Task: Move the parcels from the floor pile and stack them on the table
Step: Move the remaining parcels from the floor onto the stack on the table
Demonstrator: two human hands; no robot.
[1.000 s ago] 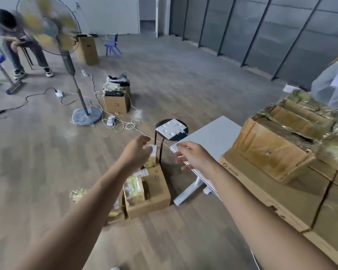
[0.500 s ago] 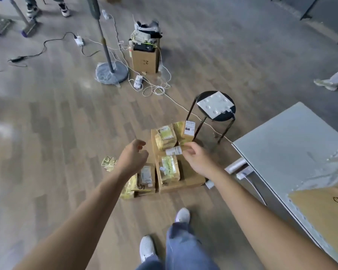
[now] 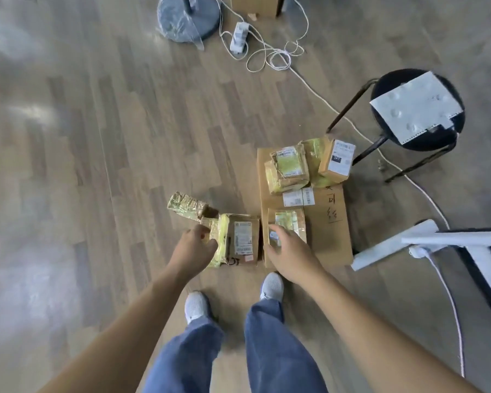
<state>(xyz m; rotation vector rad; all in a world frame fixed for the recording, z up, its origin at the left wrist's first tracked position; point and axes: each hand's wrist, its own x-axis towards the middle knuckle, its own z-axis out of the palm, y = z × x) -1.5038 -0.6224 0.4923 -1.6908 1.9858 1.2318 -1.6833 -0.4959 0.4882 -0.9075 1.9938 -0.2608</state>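
Note:
A pile of taped cardboard parcels lies on the wooden floor in front of my feet. A large flat box (image 3: 329,236) carries a small taped parcel (image 3: 288,222) near its front and two more parcels (image 3: 289,171) (image 3: 335,160) at its far end. Left of it sits a labelled parcel (image 3: 240,239), with a crumpled taped packet (image 3: 186,205) beyond it. My left hand (image 3: 194,248) hovers at that labelled parcel's left edge, fingers loosely curled. My right hand (image 3: 288,253) reaches over the small parcel on the big box, fingers spread, holding nothing.
A black stool (image 3: 417,109) with a white sheet on it stands at the right. The white table foot (image 3: 394,248) and cable lie at the lower right. A fan base (image 3: 187,18), power strip (image 3: 238,36) and coiled white cords lie farther ahead.
The view has dropped from the room and table down to the floor pile. Both hands have come down close to the parcels, each near a different one.

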